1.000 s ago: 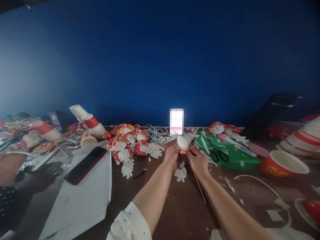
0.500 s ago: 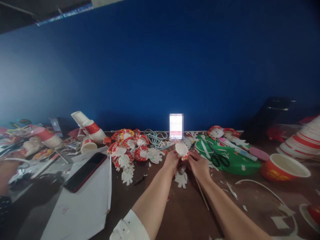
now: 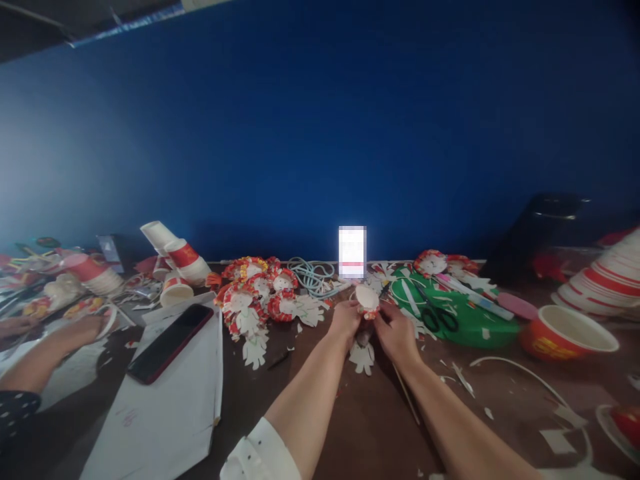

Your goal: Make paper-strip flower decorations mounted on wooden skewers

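Disc (image 3: 368, 299), white side toward camera

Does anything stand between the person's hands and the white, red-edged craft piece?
Nothing visible does: the left hand and right hand are at opposite sides of the craft piece and appear to hold it between them. The scissors lie apart, to the right.

I see the held piece (image 3: 368, 299) as white with a red-orange fringe. Piled pieces (image 3: 241, 301): white, red, orange, some yellow. Desk (image 3: 350, 433) dark brown, wall (image 3: 300, 133) deep blue. Bowl (image 3: 543, 343) red outside, yellow markings, white inside. I get green on the sheet (image 3: 475, 333), black phone (image 3: 173, 340) with dark-red edge. Near sleeve (image 3: 263, 453) white, dark dots; co-worker's sleeve (image 3: 17, 408) dark, white dots.
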Available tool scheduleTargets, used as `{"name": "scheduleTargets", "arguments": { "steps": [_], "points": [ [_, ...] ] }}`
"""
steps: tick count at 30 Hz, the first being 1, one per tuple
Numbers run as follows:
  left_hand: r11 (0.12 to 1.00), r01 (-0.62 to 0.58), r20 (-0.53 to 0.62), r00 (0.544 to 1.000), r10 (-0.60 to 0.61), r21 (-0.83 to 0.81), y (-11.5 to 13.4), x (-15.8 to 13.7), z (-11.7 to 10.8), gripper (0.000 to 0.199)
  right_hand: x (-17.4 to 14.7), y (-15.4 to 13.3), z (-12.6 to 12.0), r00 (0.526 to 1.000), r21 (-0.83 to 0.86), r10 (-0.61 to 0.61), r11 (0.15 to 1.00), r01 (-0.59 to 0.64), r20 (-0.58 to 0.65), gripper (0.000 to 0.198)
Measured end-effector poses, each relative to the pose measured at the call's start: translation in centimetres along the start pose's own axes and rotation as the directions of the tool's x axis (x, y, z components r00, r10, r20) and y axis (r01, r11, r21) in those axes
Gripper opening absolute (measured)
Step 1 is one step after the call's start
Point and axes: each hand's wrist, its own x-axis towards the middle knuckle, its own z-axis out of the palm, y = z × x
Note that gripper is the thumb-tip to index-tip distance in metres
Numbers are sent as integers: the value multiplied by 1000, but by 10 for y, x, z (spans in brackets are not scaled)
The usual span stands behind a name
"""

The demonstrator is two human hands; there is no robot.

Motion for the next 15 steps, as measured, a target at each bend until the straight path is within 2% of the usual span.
{"name": "scheduleTargets", "arguments": {
  "steps": [6,15],
  "points": [
    [996,-2,15,1000,1,92,-4,4,0,29,2,1,-1,991,-96,93,990,-102,-94,48],
    [996,-5,23,1000,3,84,0,-2,2,35,1,0,0,986,-74,54,995,-66,-156,43]
  ]
}}
